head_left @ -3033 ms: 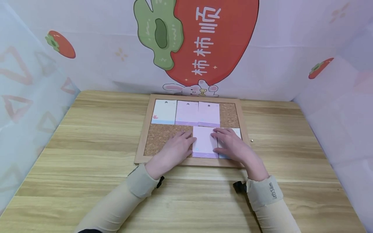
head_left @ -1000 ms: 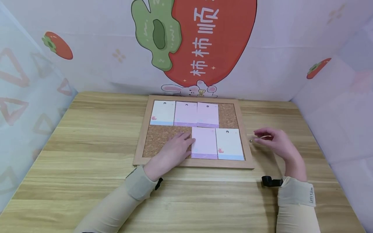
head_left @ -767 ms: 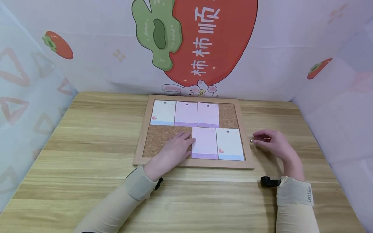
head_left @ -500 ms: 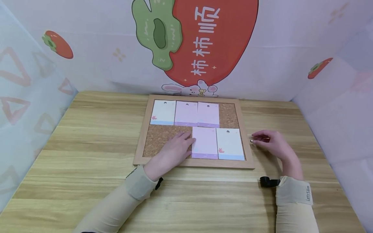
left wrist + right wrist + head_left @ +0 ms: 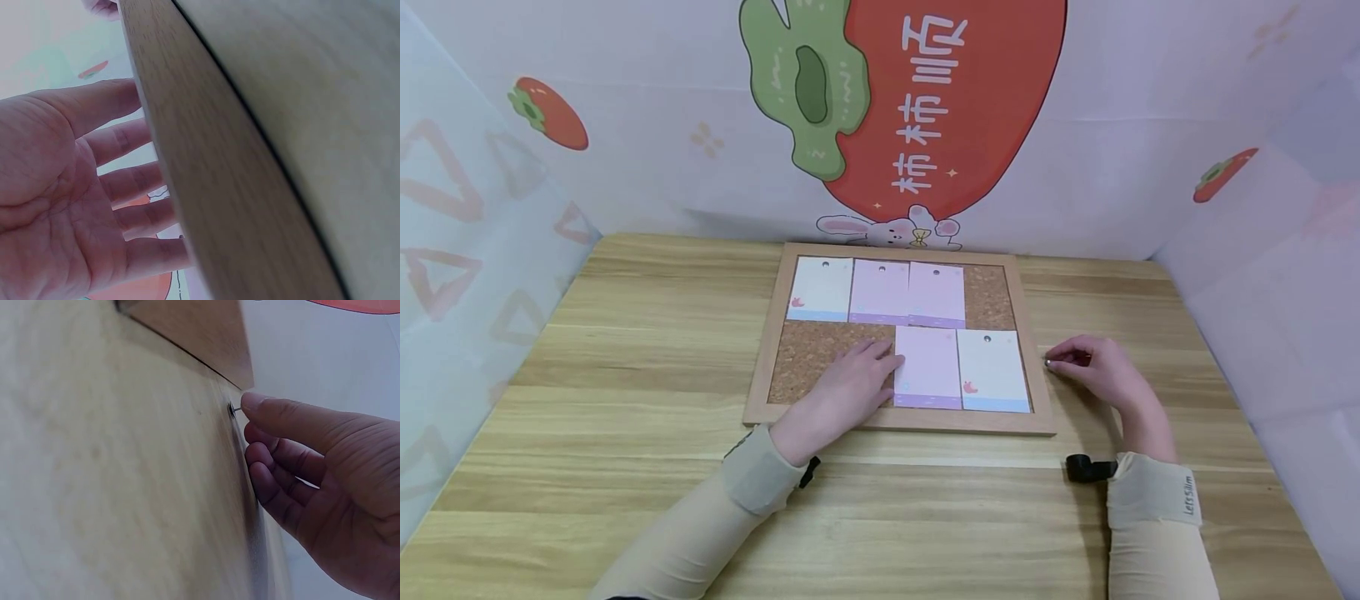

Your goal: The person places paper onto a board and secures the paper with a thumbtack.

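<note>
My left hand (image 5: 844, 393) rests on the cork board (image 5: 820, 350), fingers spread, thumb and fingertips at the left edge of a pink note sheet (image 5: 927, 362). No tack shows on that sheet. In the left wrist view the left hand (image 5: 69, 194) reaches over the wooden frame (image 5: 206, 156). My right hand (image 5: 1101, 367) is right of the board, thumb and forefinger brought together at a small silver thumbtack (image 5: 1048, 362). In the right wrist view the thumbtack (image 5: 232, 410) sits head down on the table, its pin at the thumb tip of the right hand (image 5: 312, 456).
Along the top row, a white sheet (image 5: 820, 292) and two pink sheets (image 5: 880, 293) each carry a silver tack. A white sheet (image 5: 994, 371) at lower right is tacked too. The wooden table (image 5: 662, 333) meets a printed cloth backdrop (image 5: 700, 183) behind.
My right hand has left the lower right white sheet, moved right off the board and closed in on the thumbtack. My left hand has stayed at the pink sheet's edge.
</note>
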`<control>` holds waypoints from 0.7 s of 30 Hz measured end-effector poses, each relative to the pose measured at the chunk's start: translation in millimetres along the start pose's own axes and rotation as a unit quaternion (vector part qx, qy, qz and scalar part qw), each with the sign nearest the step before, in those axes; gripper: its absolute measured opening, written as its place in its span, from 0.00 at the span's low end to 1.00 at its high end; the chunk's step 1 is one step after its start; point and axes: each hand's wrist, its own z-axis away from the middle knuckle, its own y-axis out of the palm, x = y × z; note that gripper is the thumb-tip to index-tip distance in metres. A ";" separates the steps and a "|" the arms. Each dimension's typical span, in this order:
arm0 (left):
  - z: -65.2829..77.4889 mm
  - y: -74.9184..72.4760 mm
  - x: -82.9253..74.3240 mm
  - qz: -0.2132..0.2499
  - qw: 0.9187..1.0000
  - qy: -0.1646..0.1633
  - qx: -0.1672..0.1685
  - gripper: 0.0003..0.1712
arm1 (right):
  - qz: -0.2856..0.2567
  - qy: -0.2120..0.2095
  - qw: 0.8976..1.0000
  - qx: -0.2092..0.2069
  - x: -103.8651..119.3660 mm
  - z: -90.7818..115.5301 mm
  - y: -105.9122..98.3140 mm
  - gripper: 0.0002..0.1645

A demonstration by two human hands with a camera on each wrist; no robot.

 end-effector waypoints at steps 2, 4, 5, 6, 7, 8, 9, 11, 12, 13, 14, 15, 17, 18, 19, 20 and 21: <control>0.0 -0.2 0.0 0.001 1.000 -0.001 0.000 0.26 | 0.006 -0.001 1.000 -0.001 0.7 -0.4 0.4 0.08; 0.1 -0.3 0.0 0.001 1.000 -0.001 0.000 0.26 | 0.012 0.001 1.000 -0.001 1.6 -0.6 0.6 0.08; 0.1 -0.4 -0.1 0.000 1.000 -0.001 0.000 0.26 | 0.016 0.004 1.000 0.000 2.0 -0.7 0.7 0.07; 0.2 -0.5 -0.2 0.000 1.000 -0.002 -0.001 0.26 | 0.021 0.007 1.000 0.001 2.6 -0.9 0.7 0.07; 0.3 -0.7 -0.3 0.000 1.000 -0.002 0.000 0.26 | 0.024 0.010 1.000 0.003 3.2 -1.0 0.7 0.07; 0.4 -0.8 -0.4 0.000 1.000 -0.002 0.000 0.26 | 0.027 0.013 1.000 0.004 3.7 -1.2 0.8 0.07; 0.5 -0.9 -0.6 0.000 1.000 -0.003 0.000 0.26 | 0.030 0.016 0.999 0.004 4.1 -1.2 0.8 0.07; 0.7 -1.1 -0.7 0.000 1.000 -0.004 0.001 0.26 | 0.033 0.019 0.999 0.006 4.8 -1.6 0.9 0.07; 0.6 -1.0 -0.7 0.000 1.000 -0.005 0.002 0.27 | 0.033 0.020 0.999 0.007 5.3 -1.7 0.9 0.07; 0.6 -0.8 -0.6 0.000 1.000 -0.005 0.003 0.27 | 0.034 0.020 0.999 0.007 5.6 -1.8 1.0 0.06; 0.4 -0.7 -0.5 0.000 1.000 -0.006 0.003 0.27 | 0.034 0.021 0.999 0.007 6.1 -1.8 1.1 0.06; 0.3 -0.5 -0.3 -0.001 1.000 -0.006 0.003 0.27 | 0.034 0.021 0.999 0.007 6.5 -1.8 1.2 0.06; 0.0 -0.3 -0.1 -0.001 1.000 -0.006 0.005 0.27 | 0.035 0.025 0.999 0.006 7.7 -1.9 1.3 0.06; 0.0 -0.3 0.0 -0.001 1.000 -0.006 0.005 0.27 | 0.036 0.027 0.999 0.006 8.2 -1.8 1.4 0.06; 0.0 -0.4 -0.1 0.000 1.000 -0.007 0.006 0.27 | 0.035 0.028 0.999 0.007 8.7 -1.9 1.4 0.06; 0.0 -0.5 -0.1 0.000 1.000 -0.007 0.006 0.27 | 0.035 0.029 0.999 0.006 8.9 -1.9 1.5 0.06; 0.1 -0.6 -0.1 0.000 1.000 -0.007 0.007 0.27 | 0.035 0.029 0.999 0.006 8.9 -2.1 1.6 0.06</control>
